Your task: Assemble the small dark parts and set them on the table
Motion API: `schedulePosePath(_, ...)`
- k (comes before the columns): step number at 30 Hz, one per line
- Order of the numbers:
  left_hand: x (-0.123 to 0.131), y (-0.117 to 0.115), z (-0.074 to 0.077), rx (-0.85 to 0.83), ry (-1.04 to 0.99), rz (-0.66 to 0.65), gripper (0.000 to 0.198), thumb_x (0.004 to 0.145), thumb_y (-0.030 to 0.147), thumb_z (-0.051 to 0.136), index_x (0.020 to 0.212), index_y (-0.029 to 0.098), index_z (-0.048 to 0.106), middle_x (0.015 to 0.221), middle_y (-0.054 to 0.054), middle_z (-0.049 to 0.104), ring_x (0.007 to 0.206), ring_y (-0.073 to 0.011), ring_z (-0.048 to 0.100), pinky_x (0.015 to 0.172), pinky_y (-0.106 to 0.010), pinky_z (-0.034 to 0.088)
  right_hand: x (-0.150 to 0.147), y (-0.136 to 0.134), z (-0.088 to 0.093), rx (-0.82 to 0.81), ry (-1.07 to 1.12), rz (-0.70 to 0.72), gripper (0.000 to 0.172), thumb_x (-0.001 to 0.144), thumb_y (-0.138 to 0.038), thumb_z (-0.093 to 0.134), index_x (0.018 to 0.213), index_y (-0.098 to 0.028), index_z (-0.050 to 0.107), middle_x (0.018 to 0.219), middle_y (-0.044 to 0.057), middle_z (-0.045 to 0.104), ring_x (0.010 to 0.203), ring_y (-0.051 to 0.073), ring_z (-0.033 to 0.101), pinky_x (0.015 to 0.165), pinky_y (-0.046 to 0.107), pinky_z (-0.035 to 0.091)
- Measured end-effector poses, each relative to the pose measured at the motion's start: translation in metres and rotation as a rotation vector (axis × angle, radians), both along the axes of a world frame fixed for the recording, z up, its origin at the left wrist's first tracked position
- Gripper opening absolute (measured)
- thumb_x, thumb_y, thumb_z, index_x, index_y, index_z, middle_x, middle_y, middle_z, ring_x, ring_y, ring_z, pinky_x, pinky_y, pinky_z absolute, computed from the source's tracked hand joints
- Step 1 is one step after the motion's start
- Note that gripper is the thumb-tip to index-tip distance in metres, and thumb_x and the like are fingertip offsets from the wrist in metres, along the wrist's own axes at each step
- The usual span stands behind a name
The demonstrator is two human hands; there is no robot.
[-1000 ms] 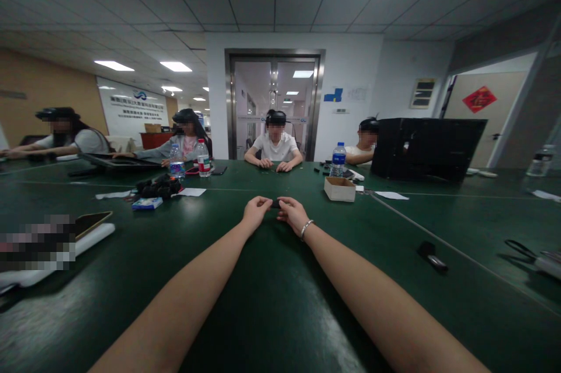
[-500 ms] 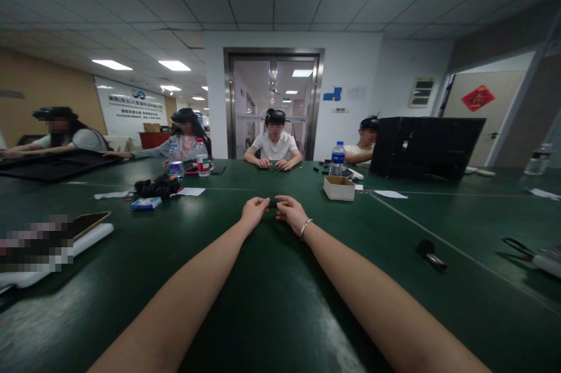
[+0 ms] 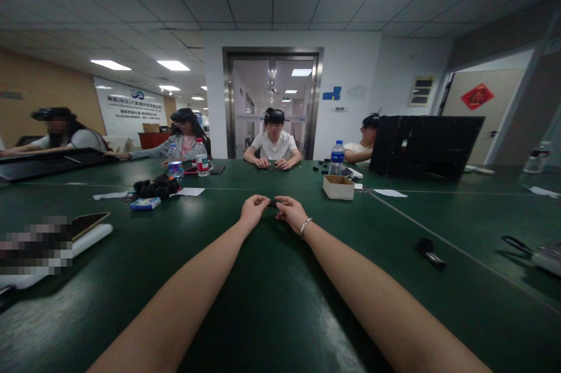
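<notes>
Between the fingertips of both hands is a small black object [image 3: 272, 203], too small and dark for me to name. My left hand [image 3: 253, 211] pinches its left end. From the other side my right hand [image 3: 291, 213], with a silver bracelet at its wrist, grips the right end. Both arms stretch forward over the dark green table [image 3: 263, 303], and the hands are just above or on its surface. Further right on the table lies a small black and silver piece [image 3: 431, 254], apart from my hands.
An open cardboard box [image 3: 338, 187] and a water bottle [image 3: 337, 158] stand beyond my right hand. To the left lie a black heap [image 3: 156, 187], a blue-white packet [image 3: 145, 204] and a phone [image 3: 90, 225]. A large black panel [image 3: 427, 145] stands at right. Several people sit opposite.
My hands stay nearly in place, holding the small black object. At the far left, a person's flat black case or panel has been raised slightly.
</notes>
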State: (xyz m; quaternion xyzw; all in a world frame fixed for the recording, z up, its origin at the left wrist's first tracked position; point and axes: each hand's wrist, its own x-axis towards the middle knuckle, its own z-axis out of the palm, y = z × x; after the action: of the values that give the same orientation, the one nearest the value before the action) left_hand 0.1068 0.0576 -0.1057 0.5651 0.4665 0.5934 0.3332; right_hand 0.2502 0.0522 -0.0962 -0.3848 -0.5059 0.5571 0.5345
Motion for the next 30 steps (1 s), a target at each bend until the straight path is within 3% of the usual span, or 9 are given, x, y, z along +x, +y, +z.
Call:
schedulePosePath(6, 0.0, -0.002, 0.002, 0.105, 0.018, -0.017, 0.022, 0.062, 0.032, 0.067, 0.076, 0.015, 0.066, 0.077, -0.005, 0.065, 0.073, -0.0156, 0.058, 0.074, -0.029, 0.044, -0.001, 0.005, -0.004, -0.039, 0.018, -0.02, 0.004, 0.08, -0.015, 0.054, 0.081, -0.012, 0.057, 0.052, -0.003, 0.052, 0.037, 0.005, 0.047, 0.047, 0.023, 0.05)
schedulePosePath(13, 0.003, -0.005, 0.005, 0.138, -0.058, -0.12, 0.022, 0.06, 0.029, 0.069, 0.076, 0.014, 0.064, 0.08, -0.006, 0.066, 0.076, -0.0154, 0.06, 0.079, -0.031, 0.044, 0.0, 0.007, -0.005, -0.026, 0.037, -0.007, 0.021, 0.08, -0.025, 0.056, 0.065, -0.013, 0.051, 0.045, -0.003, 0.05, 0.035, 0.006, 0.046, 0.048, 0.025, 0.051)
schedulePosePath(18, 0.002, -0.003, 0.003, 0.128, -0.007, -0.05, 0.019, 0.063, 0.028, 0.066, 0.075, 0.014, 0.065, 0.079, -0.006, 0.065, 0.076, -0.0159, 0.058, 0.08, -0.032, 0.043, -0.001, 0.003, -0.001, -0.061, 0.033, 0.004, 0.005, 0.08, -0.016, 0.055, 0.081, -0.012, 0.054, 0.046, -0.004, 0.05, 0.036, 0.007, 0.048, 0.047, 0.024, 0.051)
schedulePosePath(22, 0.002, -0.003, 0.004, 0.11, -0.006, -0.053, 0.018, 0.062, 0.028, 0.066, 0.075, 0.015, 0.065, 0.08, -0.006, 0.065, 0.078, -0.0165, 0.058, 0.08, -0.032, 0.043, 0.0, 0.002, 0.001, -0.052, 0.034, -0.002, 0.018, 0.076, -0.012, 0.057, 0.094, -0.013, 0.054, 0.047, -0.006, 0.05, 0.036, 0.006, 0.047, 0.047, 0.023, 0.051)
schedulePosePath(26, 0.003, -0.006, 0.007, 0.093, -0.061, -0.106, 0.02, 0.06, 0.027, 0.068, 0.074, 0.015, 0.064, 0.079, -0.005, 0.065, 0.077, -0.0162, 0.059, 0.08, -0.032, 0.044, 0.001, 0.002, 0.0, -0.046, 0.058, 0.008, 0.013, 0.076, -0.021, 0.061, 0.084, -0.013, 0.055, 0.047, -0.006, 0.049, 0.036, 0.005, 0.046, 0.047, 0.023, 0.051)
schedulePosePath(30, 0.005, -0.01, 0.01, 0.099, -0.095, -0.141, 0.021, 0.06, 0.028, 0.069, 0.075, 0.014, 0.063, 0.079, -0.005, 0.065, 0.078, -0.0158, 0.059, 0.08, -0.032, 0.044, 0.002, 0.003, -0.001, -0.047, 0.053, 0.027, 0.026, 0.076, -0.035, 0.062, 0.07, -0.014, 0.05, 0.042, -0.006, 0.048, 0.033, 0.004, 0.042, 0.046, 0.024, 0.051)
